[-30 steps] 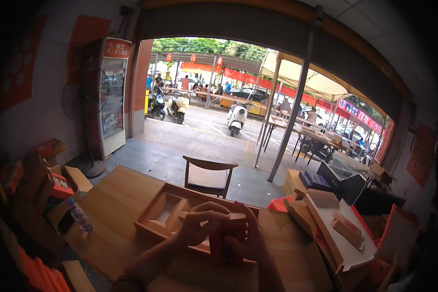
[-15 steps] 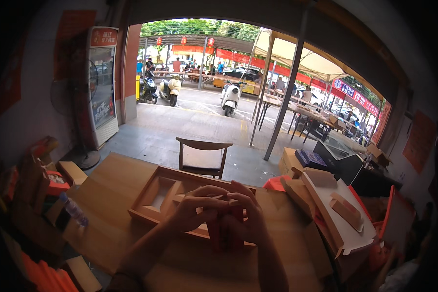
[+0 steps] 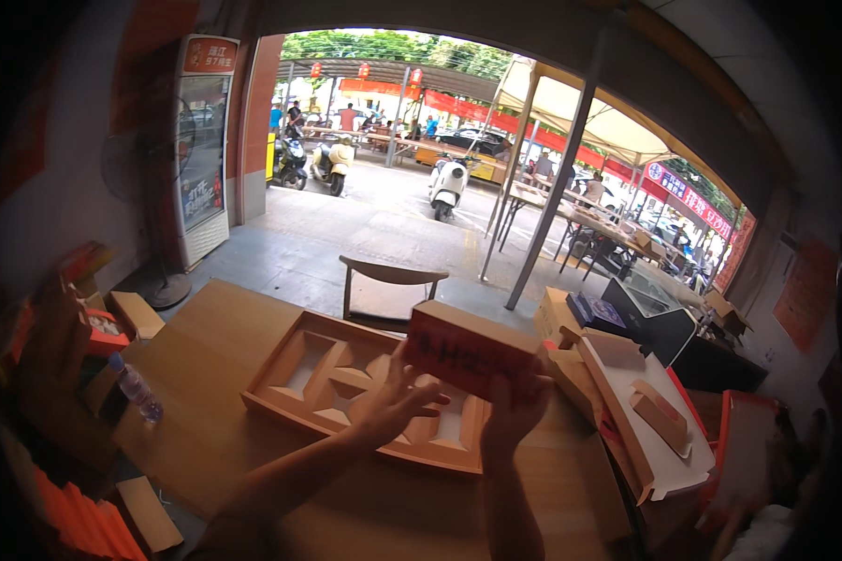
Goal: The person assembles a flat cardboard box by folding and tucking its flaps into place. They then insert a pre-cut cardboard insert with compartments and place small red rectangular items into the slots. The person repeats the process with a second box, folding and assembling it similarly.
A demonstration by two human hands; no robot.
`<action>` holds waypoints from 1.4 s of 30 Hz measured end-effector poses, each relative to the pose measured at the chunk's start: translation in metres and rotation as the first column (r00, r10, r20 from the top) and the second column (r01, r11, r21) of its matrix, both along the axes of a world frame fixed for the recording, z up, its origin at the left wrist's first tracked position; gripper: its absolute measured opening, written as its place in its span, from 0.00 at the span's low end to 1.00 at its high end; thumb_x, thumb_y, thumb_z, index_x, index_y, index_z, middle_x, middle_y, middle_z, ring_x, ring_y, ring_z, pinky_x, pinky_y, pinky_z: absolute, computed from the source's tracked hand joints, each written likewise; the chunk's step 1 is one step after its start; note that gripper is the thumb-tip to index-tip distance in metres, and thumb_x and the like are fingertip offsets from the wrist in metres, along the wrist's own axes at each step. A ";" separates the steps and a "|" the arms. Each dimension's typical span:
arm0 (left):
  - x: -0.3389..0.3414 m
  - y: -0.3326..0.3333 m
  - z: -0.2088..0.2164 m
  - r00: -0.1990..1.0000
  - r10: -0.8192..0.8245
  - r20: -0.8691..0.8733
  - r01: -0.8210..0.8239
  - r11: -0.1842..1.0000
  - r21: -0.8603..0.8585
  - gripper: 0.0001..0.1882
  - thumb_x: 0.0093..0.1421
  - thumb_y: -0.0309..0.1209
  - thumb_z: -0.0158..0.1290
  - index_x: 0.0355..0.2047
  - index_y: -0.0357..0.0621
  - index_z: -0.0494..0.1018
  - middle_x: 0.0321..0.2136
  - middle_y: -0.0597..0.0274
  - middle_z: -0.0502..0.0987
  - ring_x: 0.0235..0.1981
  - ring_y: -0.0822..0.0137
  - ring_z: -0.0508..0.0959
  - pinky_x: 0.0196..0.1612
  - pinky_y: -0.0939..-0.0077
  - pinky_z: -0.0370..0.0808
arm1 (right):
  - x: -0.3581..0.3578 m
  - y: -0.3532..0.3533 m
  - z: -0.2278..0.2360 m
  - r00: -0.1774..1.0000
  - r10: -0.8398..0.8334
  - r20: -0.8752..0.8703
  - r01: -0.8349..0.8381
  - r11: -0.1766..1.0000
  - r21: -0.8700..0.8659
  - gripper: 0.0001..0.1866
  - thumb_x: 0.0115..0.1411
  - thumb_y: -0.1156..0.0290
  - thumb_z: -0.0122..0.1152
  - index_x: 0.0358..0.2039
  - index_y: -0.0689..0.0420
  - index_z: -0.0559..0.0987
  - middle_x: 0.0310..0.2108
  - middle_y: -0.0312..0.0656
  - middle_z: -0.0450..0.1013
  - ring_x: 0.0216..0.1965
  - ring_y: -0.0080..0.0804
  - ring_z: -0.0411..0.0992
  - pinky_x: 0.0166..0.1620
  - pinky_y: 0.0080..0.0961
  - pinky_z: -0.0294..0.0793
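A small red carton (image 3: 463,360) with dark markings and a tan top is raised above the table, tilted down to the right. My right hand (image 3: 516,411) grips it at its right end. My left hand (image 3: 393,407) is beside its lower left corner, fingers spread; one fingertip is close to the carton, and whether it touches I cannot tell. Beneath both hands lies a shallow brown divided tray (image 3: 295,421) with several compartments, some with pale bottoms. The hands and carton hide part of its right side.
The tray rests on a wooden table (image 3: 206,351). A clear bottle (image 3: 140,391) stands at the left edge. Opposite is a chair (image 3: 393,292). Stacked cardboard with a white-lined box (image 3: 617,388) fills the right side. Orange-red folded pieces (image 3: 75,500) lie at lower left.
The red carton has risen and turned from upright between both hands to lying lengthwise in my right hand. My left hand has dropped lower and its fingers have spread. The view has shifted slightly.
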State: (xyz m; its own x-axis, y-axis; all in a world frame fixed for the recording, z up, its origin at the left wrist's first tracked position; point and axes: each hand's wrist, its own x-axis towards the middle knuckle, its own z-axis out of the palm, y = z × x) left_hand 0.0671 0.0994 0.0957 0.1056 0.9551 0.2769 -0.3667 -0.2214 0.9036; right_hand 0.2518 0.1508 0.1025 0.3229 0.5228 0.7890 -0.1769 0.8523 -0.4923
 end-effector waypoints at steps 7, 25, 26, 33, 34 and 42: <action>-0.035 0.023 -0.011 0.893 0.177 0.414 -0.175 0.984 -0.043 0.39 0.71 0.58 0.54 0.71 0.49 0.60 0.59 0.54 0.74 0.59 0.56 0.79 0.62 0.54 0.79 | -0.028 -0.026 -0.005 0.743 -0.280 0.608 0.014 0.915 0.403 0.22 0.52 0.74 0.83 0.29 0.56 0.71 0.53 0.48 0.75 0.53 0.49 0.81 0.49 0.37 0.86; -0.183 0.027 0.002 -0.177 0.407 -0.896 -0.626 0.656 0.421 0.55 0.58 0.63 0.62 0.80 0.64 0.52 0.61 0.36 0.70 0.56 0.35 0.80 0.59 0.43 0.79 | -0.033 -0.049 -0.028 -0.119 0.201 0.972 -0.042 0.977 -0.207 0.32 0.62 0.53 0.76 0.62 0.51 0.77 0.58 0.48 0.76 0.59 0.51 0.77 0.59 0.46 0.79; -0.190 0.037 -0.007 -0.218 0.333 -0.918 -0.613 0.685 0.394 0.55 0.58 0.65 0.61 0.80 0.65 0.52 0.61 0.35 0.70 0.56 0.35 0.80 0.59 0.43 0.79 | -0.034 -0.048 -0.030 -0.147 0.200 0.969 -0.035 0.978 -0.207 0.35 0.62 0.52 0.76 0.65 0.51 0.76 0.59 0.48 0.76 0.59 0.51 0.77 0.60 0.46 0.79; -0.191 0.069 -0.031 -0.336 0.082 -0.938 -0.573 0.773 0.272 0.51 0.57 0.68 0.57 0.77 0.62 0.63 0.66 0.37 0.70 0.62 0.41 0.79 0.62 0.51 0.78 | -0.030 -0.038 -0.037 -0.248 0.278 0.928 0.003 0.958 -0.286 0.29 0.65 0.57 0.72 0.63 0.51 0.77 0.57 0.52 0.76 0.59 0.53 0.78 0.59 0.48 0.80; -0.191 0.071 -0.031 -0.339 0.074 -0.938 -0.570 0.777 0.267 0.51 0.57 0.67 0.57 0.77 0.61 0.64 0.67 0.37 0.70 0.62 0.42 0.78 0.63 0.51 0.78 | -0.030 -0.037 -0.040 -0.238 0.268 0.934 0.003 0.961 -0.275 0.26 0.66 0.58 0.70 0.62 0.51 0.78 0.56 0.53 0.77 0.58 0.54 0.78 0.59 0.49 0.80; -0.188 0.063 -0.032 -0.304 0.019 -0.953 -0.594 0.777 0.205 0.51 0.56 0.66 0.58 0.77 0.60 0.64 0.68 0.38 0.70 0.65 0.44 0.76 0.66 0.53 0.76 | -0.034 -0.043 -0.033 -0.259 0.231 0.938 0.038 0.973 -0.229 0.16 0.71 0.65 0.53 0.42 0.55 0.89 0.47 0.56 0.82 0.49 0.54 0.84 0.52 0.50 0.85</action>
State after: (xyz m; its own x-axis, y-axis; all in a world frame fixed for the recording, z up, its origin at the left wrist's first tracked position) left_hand -0.1207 0.1627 0.0634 -0.3937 0.9186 0.0335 0.9158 0.3888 0.1008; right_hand 0.2178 0.1081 0.0694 -0.8253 0.5643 -0.0225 0.5533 0.7998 -0.2327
